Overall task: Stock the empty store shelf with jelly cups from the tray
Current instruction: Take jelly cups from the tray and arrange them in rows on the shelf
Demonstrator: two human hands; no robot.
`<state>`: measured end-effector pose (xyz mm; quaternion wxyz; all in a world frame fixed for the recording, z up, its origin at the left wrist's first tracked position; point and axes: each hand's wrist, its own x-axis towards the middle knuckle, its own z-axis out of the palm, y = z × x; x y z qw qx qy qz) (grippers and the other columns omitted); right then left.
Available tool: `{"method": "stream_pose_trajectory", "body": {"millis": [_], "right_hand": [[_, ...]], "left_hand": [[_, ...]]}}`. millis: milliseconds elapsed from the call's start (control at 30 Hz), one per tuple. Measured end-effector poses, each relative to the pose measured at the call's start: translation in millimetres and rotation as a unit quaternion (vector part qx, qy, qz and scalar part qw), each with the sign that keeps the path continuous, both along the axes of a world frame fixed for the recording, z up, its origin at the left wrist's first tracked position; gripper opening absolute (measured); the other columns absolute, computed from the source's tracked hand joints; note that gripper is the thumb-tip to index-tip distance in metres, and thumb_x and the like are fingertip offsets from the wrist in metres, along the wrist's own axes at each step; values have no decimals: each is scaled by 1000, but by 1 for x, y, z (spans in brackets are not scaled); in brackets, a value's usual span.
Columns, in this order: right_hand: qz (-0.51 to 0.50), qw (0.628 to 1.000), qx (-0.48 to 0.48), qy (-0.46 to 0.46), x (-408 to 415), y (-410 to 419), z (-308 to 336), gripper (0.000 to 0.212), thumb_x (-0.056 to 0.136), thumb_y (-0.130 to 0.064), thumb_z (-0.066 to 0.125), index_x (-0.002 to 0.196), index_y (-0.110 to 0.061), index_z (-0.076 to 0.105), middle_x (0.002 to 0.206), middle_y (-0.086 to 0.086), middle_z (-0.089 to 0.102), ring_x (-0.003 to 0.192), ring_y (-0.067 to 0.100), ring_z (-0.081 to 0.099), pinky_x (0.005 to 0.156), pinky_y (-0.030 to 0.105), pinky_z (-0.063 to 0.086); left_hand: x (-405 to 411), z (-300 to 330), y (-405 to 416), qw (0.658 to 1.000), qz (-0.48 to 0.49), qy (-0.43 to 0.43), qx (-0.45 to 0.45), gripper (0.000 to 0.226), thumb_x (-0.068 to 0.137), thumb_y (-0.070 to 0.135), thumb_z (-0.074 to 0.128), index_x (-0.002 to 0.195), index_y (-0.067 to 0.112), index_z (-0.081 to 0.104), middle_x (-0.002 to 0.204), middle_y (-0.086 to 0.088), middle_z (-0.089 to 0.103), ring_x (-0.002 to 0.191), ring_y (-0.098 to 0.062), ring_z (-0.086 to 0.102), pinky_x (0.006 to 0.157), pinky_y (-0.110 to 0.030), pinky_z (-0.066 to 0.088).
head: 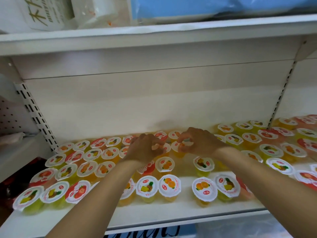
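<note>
Both grips, left hand (144, 148) and right hand (197, 143), pinch jelly cups (178, 146) by their rims; seat them upright, filling the shelf (171, 213) gap just nearer.

The shelf (171, 213) is plain white, as is its back panel (137, 100). The jelly cups (149, 188) are clear, filled with yellow, orange or pinkish-red jelly. Their lids are white with a red rim, each printed with a fruit picture: yellow pineapple with green leaves, orange halves, or red apples on a red ground. The side upright (32, 110) is white with rows of dark slots. On the upper shelf lie a light blue package (205, 7) and a white pack (44, 14) with dark lettering.
</note>
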<state>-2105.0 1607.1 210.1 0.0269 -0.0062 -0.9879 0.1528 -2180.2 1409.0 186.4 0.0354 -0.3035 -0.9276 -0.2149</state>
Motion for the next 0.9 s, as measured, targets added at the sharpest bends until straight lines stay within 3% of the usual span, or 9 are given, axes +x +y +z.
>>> {"method": "stream_pose_trajectory", "body": {"millis": [133,300,433,633,900], "right_hand": [[7,994,-27,-103,33,12,23,33,73,-56,72,105,-49,64,114,-22,51,107,5,49,92,27,42],[-6,985,63,-160,51,14,31,45,67,-53,76,110,-55,62,115,-17,54,105,8,52,90,27,47],[-1,989,67,-135,49,9,21,46,71,-41,76,114,-49,59,110,-16,54,95,6,54,83,25,50],[19,996,-8,-92,39,-3,6,40,77,-32,73,113,-45,60,114,-17,48,93,4,49,72,18,40],[29,996,-33,-76,42,-10,0,35,82,-32,68,115,-41,60,118,-14,51,98,8,52,81,21,47]], "left_hand": [[20,9,-5,1000,-5,-9,2,25,87,50,61,110,41,67,130,16,56,127,-12,42,113,-41,28],[38,19,-14,998,-8,-45,-47,38,77,60,67,110,41,68,131,16,53,130,-12,37,112,-38,22],[46,21,-14,995,-5,-44,-89,42,74,63,69,110,41,67,133,18,51,130,-13,36,112,-38,21],[50,14,-9,998,9,-39,-53,41,75,62,68,109,40,68,131,16,54,127,-12,42,109,-34,20],[56,11,-8,997,30,-15,-66,41,79,61,65,112,39,66,133,13,53,128,-14,40,108,-33,22]]}}
